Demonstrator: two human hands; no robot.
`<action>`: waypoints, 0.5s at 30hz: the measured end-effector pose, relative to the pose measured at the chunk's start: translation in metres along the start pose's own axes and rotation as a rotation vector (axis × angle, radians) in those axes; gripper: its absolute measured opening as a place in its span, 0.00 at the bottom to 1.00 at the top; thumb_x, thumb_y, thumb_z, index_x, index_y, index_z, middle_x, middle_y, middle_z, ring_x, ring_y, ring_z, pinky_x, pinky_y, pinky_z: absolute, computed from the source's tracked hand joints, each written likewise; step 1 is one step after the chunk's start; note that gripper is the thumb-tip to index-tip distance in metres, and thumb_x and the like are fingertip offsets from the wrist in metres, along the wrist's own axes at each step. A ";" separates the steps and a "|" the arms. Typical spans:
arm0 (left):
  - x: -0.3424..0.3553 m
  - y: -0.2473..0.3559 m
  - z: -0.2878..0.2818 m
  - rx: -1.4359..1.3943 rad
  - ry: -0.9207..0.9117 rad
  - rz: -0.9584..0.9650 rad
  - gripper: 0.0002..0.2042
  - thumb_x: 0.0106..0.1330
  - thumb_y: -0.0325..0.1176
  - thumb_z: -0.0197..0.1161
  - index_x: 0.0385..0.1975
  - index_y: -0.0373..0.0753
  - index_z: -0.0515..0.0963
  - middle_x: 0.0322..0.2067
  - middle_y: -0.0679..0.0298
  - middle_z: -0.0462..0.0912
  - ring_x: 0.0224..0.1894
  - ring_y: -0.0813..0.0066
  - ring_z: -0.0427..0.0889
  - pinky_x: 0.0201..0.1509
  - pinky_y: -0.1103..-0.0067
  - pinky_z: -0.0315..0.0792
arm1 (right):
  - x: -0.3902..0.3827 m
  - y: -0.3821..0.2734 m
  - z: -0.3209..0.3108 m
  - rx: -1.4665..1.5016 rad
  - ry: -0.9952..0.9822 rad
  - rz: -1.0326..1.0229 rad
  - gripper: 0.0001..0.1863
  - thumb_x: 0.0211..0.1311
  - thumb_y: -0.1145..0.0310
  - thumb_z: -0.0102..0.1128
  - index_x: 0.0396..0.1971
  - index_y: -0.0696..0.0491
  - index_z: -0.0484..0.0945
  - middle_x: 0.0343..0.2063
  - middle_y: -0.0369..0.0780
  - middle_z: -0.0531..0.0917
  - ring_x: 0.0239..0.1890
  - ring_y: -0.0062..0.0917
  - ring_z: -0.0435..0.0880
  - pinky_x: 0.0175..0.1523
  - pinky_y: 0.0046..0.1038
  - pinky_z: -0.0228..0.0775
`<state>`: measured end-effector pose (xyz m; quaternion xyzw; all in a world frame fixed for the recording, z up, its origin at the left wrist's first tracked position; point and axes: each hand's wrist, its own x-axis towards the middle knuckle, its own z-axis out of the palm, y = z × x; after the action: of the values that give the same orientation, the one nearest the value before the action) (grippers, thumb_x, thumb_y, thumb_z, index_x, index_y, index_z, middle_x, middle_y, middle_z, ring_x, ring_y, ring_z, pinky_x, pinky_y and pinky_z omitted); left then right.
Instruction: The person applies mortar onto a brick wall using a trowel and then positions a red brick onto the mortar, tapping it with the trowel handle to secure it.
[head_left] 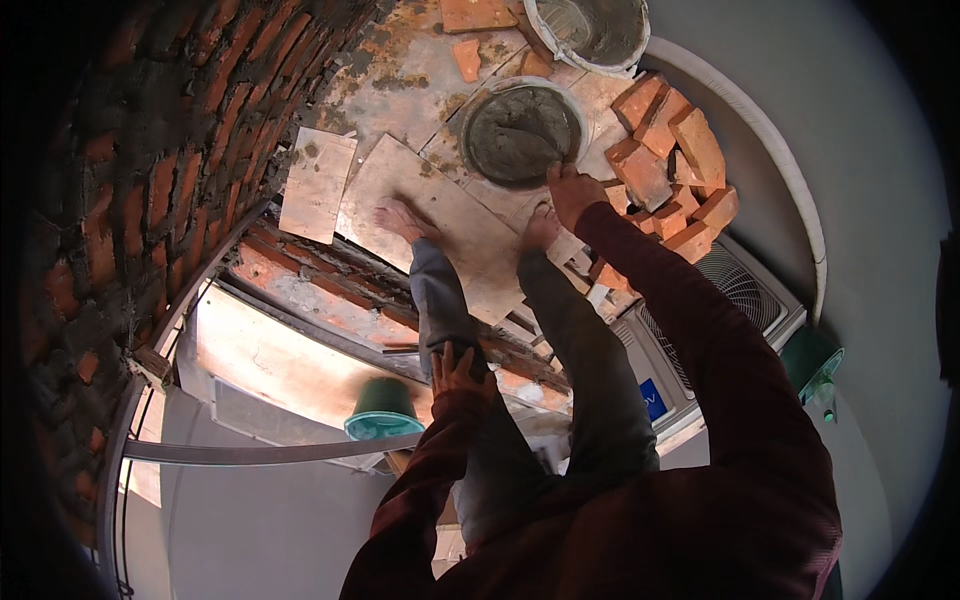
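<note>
I have the right hand curled at the mortar tub, past the right edge of the plywood sheet; its grip I can't tell. The left hand splays on a leg.

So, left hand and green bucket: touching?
Apart. Head view shows a visible gap between the left hand, spread over the left trouser leg, and the green bucket.

Far bucket cut by top edge, right fingers partly hidden, grip unclear
</note>
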<state>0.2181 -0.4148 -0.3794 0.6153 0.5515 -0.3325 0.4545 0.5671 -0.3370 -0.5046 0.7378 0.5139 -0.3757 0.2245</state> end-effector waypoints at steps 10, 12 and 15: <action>0.006 -0.002 -0.018 0.042 0.018 0.051 0.30 0.49 0.45 0.67 0.57 0.50 0.75 0.69 0.53 0.56 0.72 0.44 0.47 0.73 0.59 0.48 | 0.086 0.036 0.100 0.113 -0.177 -0.113 0.22 0.68 0.56 0.42 0.50 0.59 0.69 0.48 0.55 0.77 0.51 0.48 0.78 0.56 0.46 0.67; 0.004 -0.002 -0.016 0.014 0.045 0.043 0.30 0.49 0.44 0.67 0.56 0.49 0.76 0.69 0.53 0.56 0.72 0.45 0.48 0.73 0.59 0.48 | 0.053 0.028 0.051 -0.003 -0.215 -0.089 0.21 0.69 0.58 0.44 0.48 0.61 0.70 0.46 0.54 0.79 0.49 0.45 0.80 0.54 0.47 0.69; 0.008 -0.004 -0.017 0.013 0.034 0.043 0.31 0.48 0.44 0.68 0.57 0.48 0.75 0.69 0.54 0.56 0.72 0.46 0.48 0.73 0.59 0.48 | 0.005 0.036 0.008 0.169 -0.128 0.199 0.21 0.67 0.60 0.47 0.48 0.64 0.69 0.44 0.54 0.80 0.47 0.45 0.81 0.53 0.46 0.71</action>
<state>0.2142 -0.3964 -0.3810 0.6357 0.5437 -0.3158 0.4479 0.5986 -0.3527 -0.5152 0.7759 0.3895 -0.4399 0.2299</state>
